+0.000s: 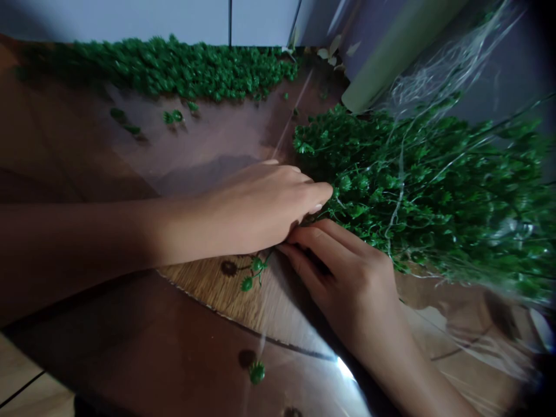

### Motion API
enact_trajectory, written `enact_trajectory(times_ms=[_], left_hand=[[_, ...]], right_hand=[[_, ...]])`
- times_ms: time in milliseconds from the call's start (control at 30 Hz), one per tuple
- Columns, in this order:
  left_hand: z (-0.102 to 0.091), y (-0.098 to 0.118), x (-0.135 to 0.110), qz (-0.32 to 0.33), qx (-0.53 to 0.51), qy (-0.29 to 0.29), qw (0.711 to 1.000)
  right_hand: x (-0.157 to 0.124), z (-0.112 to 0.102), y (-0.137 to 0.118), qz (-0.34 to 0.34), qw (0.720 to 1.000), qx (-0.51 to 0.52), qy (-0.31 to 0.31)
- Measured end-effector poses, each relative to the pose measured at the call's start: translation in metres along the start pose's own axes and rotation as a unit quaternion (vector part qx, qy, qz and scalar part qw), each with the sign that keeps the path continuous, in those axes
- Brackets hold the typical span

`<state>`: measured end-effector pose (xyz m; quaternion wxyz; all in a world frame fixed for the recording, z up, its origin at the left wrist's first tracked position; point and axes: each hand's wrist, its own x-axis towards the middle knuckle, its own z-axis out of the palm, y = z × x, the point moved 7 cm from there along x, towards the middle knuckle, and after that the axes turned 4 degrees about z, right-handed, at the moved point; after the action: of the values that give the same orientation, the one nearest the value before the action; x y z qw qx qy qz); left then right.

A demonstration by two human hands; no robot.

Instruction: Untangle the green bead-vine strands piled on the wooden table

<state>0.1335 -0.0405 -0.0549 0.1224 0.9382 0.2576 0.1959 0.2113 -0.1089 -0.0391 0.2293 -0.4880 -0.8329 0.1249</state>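
My left hand (256,211) reaches in from the left, its fingertips against the edge of a large bunch of artificial green foliage (417,185). My right hand (347,278) comes up from the lower right, its fingers curled and meeting the left hand. A small green plastic sprig (254,272) with round buds sticks out below both hands, and its thin stem disappears between my fingers. My left thumb is hidden, so I cannot tell whether that hand grips anything.
Clear cellophane (447,63) lies over the bunch. A strip of green foliage (174,69) runs along the grey wall. Loose sprigs (172,116) lie on a glossy brown surface (208,139), with a round wooden board (208,278) under my hands. A rolled sheet (391,58) leans at the back.
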Motion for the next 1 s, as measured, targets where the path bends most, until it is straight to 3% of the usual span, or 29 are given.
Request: enact_trajectory(times_ms=[167,400,600,733,1000], left_hand=[[-0.003,-0.001,0.000,-0.046,-0.062,0.045,0.996],[-0.005,0.008,-0.002,-0.046,-0.067,0.045,0.996],[0.002,0.010,-0.009,-0.020,0.073,0.055,0.996],[0.005,0.020,-0.012,-0.008,0.161,0.028,0.987],[0.000,0.016,-0.009,-0.035,0.213,-0.026,0.976]], right_hand=[[0.001,0.000,0.000,0.004,1.000,0.005,0.005],[0.001,-0.004,-0.002,-0.018,0.999,0.012,0.031],[-0.001,-0.003,0.004,0.020,0.999,0.039,-0.004],[-0.001,-0.004,0.002,0.012,0.999,0.037,-0.009],[-0.009,-0.003,0.003,-0.004,0.996,0.061,-0.059]])
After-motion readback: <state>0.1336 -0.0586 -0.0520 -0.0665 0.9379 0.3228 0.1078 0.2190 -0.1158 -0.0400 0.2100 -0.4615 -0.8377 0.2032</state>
